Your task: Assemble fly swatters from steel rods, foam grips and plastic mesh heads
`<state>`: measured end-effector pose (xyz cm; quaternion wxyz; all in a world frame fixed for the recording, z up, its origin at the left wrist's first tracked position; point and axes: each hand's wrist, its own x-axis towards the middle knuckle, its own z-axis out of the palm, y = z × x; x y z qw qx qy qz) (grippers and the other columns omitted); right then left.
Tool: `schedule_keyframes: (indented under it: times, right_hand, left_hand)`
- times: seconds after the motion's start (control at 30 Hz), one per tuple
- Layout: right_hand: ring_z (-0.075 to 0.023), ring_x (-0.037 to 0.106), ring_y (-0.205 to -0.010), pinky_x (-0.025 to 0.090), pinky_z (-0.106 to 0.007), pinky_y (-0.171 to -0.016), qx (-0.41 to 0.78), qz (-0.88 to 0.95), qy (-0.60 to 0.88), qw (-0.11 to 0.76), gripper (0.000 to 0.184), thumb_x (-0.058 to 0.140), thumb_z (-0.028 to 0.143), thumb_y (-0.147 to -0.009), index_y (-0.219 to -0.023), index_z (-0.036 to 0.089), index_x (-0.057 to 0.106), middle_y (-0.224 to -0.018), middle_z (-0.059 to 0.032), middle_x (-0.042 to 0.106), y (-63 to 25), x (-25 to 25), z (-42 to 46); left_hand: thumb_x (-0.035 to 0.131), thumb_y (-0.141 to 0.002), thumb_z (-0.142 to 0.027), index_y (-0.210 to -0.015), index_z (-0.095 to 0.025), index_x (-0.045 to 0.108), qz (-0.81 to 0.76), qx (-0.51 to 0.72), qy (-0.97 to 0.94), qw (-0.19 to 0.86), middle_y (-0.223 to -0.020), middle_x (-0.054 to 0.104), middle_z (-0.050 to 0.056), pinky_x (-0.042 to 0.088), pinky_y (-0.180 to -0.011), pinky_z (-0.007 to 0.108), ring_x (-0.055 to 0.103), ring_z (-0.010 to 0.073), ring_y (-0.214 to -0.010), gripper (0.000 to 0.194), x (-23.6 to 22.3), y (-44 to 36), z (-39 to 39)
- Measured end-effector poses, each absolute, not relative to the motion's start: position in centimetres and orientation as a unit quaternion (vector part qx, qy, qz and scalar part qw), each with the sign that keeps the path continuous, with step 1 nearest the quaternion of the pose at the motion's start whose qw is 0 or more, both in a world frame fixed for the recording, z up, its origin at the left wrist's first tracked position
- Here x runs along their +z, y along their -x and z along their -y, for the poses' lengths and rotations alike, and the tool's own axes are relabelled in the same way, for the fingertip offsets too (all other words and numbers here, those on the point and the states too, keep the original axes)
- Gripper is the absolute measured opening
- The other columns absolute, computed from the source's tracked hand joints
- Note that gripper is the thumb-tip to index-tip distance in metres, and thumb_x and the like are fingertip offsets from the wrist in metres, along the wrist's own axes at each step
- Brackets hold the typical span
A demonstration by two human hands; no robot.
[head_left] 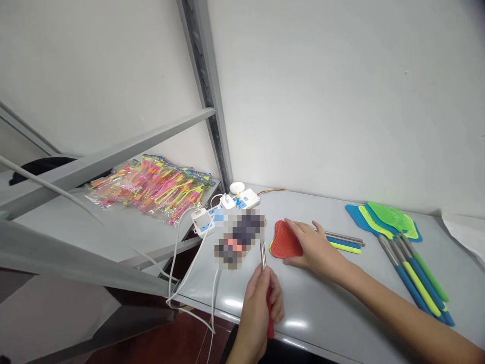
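My left hand (261, 306) is wrapped round a red handle (270, 328), near the table's front edge. From its top a thin metal rod (263, 255) points up, with no swatter head on its end. My right hand (318, 253) grips a red perforated fly swatter head (286, 241) by its edges, thumb on the near side and fingers over the far side. A yellow-green edge peeks out under the red head. Behind that hand lie loose blue and yellow handles with metal rods (344, 238), partly covered by it.
Several fly swatters (407, 253) in blue, yellow and green lie stacked at the right. Power strips (248, 198) with white cables (176, 263) and a pixelated patch are at the left. Colourful bagged goods (162, 187) lie on the neighbouring surface beyond a grey metal frame (113, 154).
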<state>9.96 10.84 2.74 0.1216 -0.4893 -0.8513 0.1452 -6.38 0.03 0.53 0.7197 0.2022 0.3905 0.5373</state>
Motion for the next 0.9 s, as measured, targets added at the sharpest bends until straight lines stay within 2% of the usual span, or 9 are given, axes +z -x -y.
schedule_keyframes:
  times: [0.1,0.23,0.33,0.43,0.53,0.6,0.67,0.73,0.9]
  right_hand:
    - [-0.0315,0.04,-0.133,0.005,-0.062,-0.112,0.151,0.85,0.487,0.132,0.097,0.07,0.049,-0.072,-0.15,0.023,0.02,-0.147,-0.0156,0.043,-10.2,2.7,-11.0]
    - [-0.0317,0.042,-0.132,0.006,-0.062,-0.113,0.173,0.848,0.475,0.155,0.099,0.072,0.047,-0.07,-0.15,0.021,0.02,-0.143,-0.0169,0.047,-10.8,3.7,-10.9]
    - [-0.0314,0.045,-0.128,0.022,-0.057,-0.112,0.213,0.829,0.459,0.24,0.103,0.077,0.047,-0.066,-0.149,0.022,0.022,-0.139,-0.0167,0.049,-12.3,5.6,-9.7]
    - [-0.0302,0.051,-0.119,0.044,-0.047,-0.098,0.297,0.738,0.482,0.368,0.107,0.083,0.044,-0.059,-0.147,0.024,0.027,-0.133,-0.0149,0.05,-15.3,7.6,-8.1]
    - [-0.0242,0.062,-0.094,0.054,-0.036,-0.075,0.428,0.566,0.506,0.49,0.075,0.08,0.041,-0.067,-0.131,0.024,0.048,-0.112,-0.0094,0.062,-19.5,8.7,-6.9]
    - [-0.0166,0.061,-0.067,0.05,-0.026,-0.052,0.524,0.448,0.49,0.533,0.043,0.076,0.04,-0.072,-0.107,0.02,0.061,-0.089,-0.0045,0.066,-22.2,8.9,-6.5]
    - [-0.01,0.049,-0.048,0.036,-0.021,-0.035,0.584,0.352,0.464,0.566,0.029,0.075,0.039,-0.074,-0.088,0.018,0.061,-0.071,0.0006,0.061,-24.6,8.8,-6.3]
    - [-0.0074,0.04,-0.04,0.029,-0.02,-0.03,0.595,0.287,0.442,0.607,0.024,0.073,0.038,-0.076,-0.08,0.019,0.058,-0.06,0.0042,0.054,-26.3,8.6,-6.3]
    - [-0.0066,0.033,-0.032,0.033,-0.022,-0.031,0.549,0.222,0.428,0.683,0.03,0.062,0.042,-0.084,-0.067,0.021,0.05,-0.048,0.0063,0.047,-28.3,8.1,-6.4]
  left_hand:
    - [0.048,-0.093,-0.051,-0.073,-0.02,0.039,-0.401,0.535,-0.211,0.713,-0.055,0.033,-0.009,0.022,-0.038,0.017,0.025,0.0031,-0.038,0.038,0.8,6.4,-0.1]
    - [0.049,-0.091,-0.054,-0.073,-0.02,0.039,-0.427,0.529,-0.23,0.696,-0.055,0.034,-0.009,0.021,-0.037,0.016,0.023,0.0028,-0.038,0.04,1.5,6.0,-0.2]
    - [0.048,-0.09,-0.058,-0.078,-0.02,0.042,-0.461,0.528,-0.245,0.67,-0.055,0.03,-0.011,0.016,-0.036,0.015,0.018,0.0026,-0.038,0.04,2.6,4.7,-0.4]
    - [0.044,-0.092,-0.058,-0.089,-0.021,0.047,-0.444,0.486,-0.314,0.684,-0.054,0.028,-0.011,0.014,-0.034,0.015,0.014,0.0036,-0.037,0.037,3.5,2.4,-0.7]
    - [0.04,-0.095,-0.055,-0.094,-0.021,0.05,-0.396,0.417,-0.393,0.718,-0.055,0.031,-0.01,0.023,-0.034,0.015,0.017,0.0047,-0.038,0.036,4.0,-0.8,-1.4]
    - [0.04,-0.096,-0.052,-0.095,-0.02,0.051,-0.379,0.371,-0.43,0.731,-0.055,0.031,-0.01,0.027,-0.036,0.016,0.018,0.0052,-0.039,0.035,3.8,-2.9,-1.8]
    - [0.039,-0.097,-0.051,-0.096,-0.019,0.053,-0.37,0.331,-0.453,0.74,-0.055,0.032,-0.01,0.028,-0.036,0.016,0.019,0.0055,-0.04,0.035,3.5,-4.7,-2.1]
    - [0.038,-0.097,-0.05,-0.098,-0.018,0.054,-0.362,0.303,-0.467,0.747,-0.056,0.033,-0.009,0.028,-0.037,0.016,0.02,0.0055,-0.041,0.035,3.1,-5.9,-2.2]
    - [0.042,-0.096,-0.05,-0.092,-0.016,0.056,-0.35,0.244,-0.528,0.735,-0.055,0.04,-0.008,0.028,-0.04,0.016,0.03,0.0047,-0.04,0.037,3.4,-7.6,-4.4]
